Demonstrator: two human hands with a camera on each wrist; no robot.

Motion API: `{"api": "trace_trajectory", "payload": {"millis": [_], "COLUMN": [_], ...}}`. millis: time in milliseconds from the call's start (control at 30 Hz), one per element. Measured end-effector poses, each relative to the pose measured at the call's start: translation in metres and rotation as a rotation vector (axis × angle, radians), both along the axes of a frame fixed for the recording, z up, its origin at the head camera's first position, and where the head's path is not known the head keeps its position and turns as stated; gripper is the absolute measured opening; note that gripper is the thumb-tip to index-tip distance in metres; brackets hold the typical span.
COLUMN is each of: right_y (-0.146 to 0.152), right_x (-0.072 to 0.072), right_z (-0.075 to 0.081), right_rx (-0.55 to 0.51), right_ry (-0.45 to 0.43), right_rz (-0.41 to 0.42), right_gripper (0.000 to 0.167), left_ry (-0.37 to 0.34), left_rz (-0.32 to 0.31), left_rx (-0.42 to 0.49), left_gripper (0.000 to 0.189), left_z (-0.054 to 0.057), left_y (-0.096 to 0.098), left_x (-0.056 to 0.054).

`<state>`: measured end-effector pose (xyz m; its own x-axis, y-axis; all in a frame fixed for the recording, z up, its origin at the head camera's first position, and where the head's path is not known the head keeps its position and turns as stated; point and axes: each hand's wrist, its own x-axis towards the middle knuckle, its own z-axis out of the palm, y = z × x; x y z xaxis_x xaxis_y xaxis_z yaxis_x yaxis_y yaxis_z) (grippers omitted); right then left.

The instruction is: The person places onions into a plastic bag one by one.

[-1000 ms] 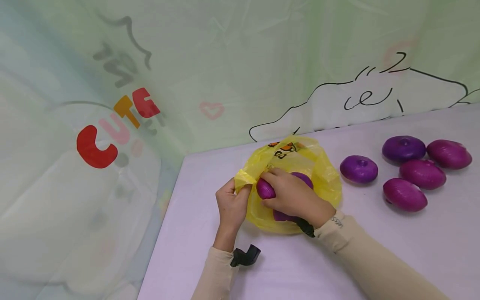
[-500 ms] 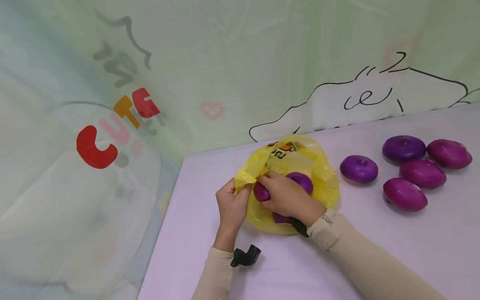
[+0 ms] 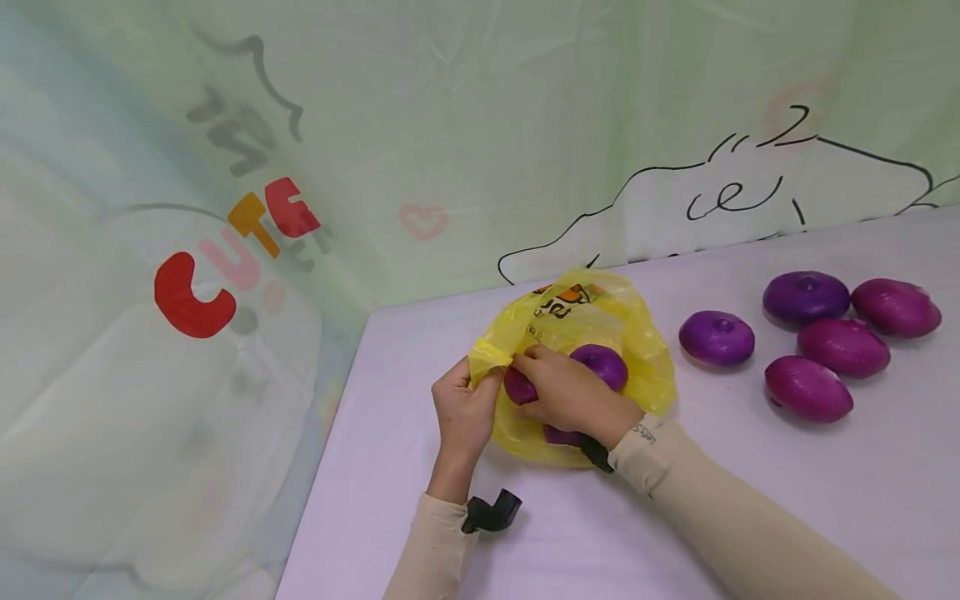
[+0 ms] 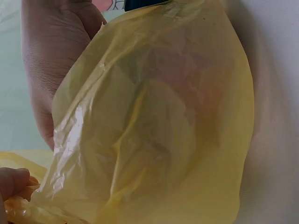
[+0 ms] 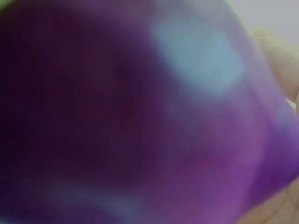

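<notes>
My left hand (image 3: 463,408) pinches the near-left rim of a yellow plastic bag (image 3: 651,362) that stands open on the table. Reaching into its mouth, my right hand (image 3: 576,396) grips a glossy purple-red onion (image 3: 517,386) near the left wall. Another purple onion (image 3: 602,367) lies in the bag behind that hand, and a purple piece shows below the wrist. In the left wrist view the thin bag (image 4: 154,130) covers most of the frame. A blurred purple onion surface (image 5: 196,154) fills the right wrist view, with fingers (image 5: 278,60) at its right edge.
Several onions lie on the white table (image 3: 712,500) to the right of the bag. A single purple onion (image 3: 717,338) sits closest to it; the others cluster farther right, including a magenta onion (image 3: 808,389). A printed curtain (image 3: 450,150) hangs behind and left.
My right hand has shifted slightly left and down in the bag with its onion, uncovering more of the onion behind it. The left hand has stayed in place; the bag's right side has sagged inward slightly.
</notes>
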<state>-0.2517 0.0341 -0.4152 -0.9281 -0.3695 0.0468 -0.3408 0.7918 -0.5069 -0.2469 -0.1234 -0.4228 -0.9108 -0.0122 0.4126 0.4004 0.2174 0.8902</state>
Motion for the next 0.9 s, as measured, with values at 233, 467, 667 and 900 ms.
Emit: {"api": "trace_trajectory", "payload": {"millis": [233,467,667,900], "right_y": [-0.001,-0.0017,-0.0014,0.0], "right_x": [-0.0006,0.0013,0.0047,0.0059], "right_z": [-0.0031,-0.0031,-0.0006,0.0001], "right_rx": [0.005,0.023,0.004,0.025], "right_ry": [-0.004,0.007,0.004,0.009], "right_rz": [0.011,0.016,0.019,0.024], "right_gripper": [0.06,0.052,0.043,0.045], "left_ry": [0.005,0.008,0.015,0.016], "left_rz": [0.004,0.009,0.015,0.019], "left_rx": [-0.012,-0.02,-0.028,-0.029], "left_gripper": [0.013,0.013,0.014,0.014], "left_z": [-0.0006,-0.0009,-0.0012,-0.0005], "left_y": [-0.0002,0.0,-0.0001,0.0002], "left_x": [-0.0003,0.0001,-0.0002,-0.0004]}}
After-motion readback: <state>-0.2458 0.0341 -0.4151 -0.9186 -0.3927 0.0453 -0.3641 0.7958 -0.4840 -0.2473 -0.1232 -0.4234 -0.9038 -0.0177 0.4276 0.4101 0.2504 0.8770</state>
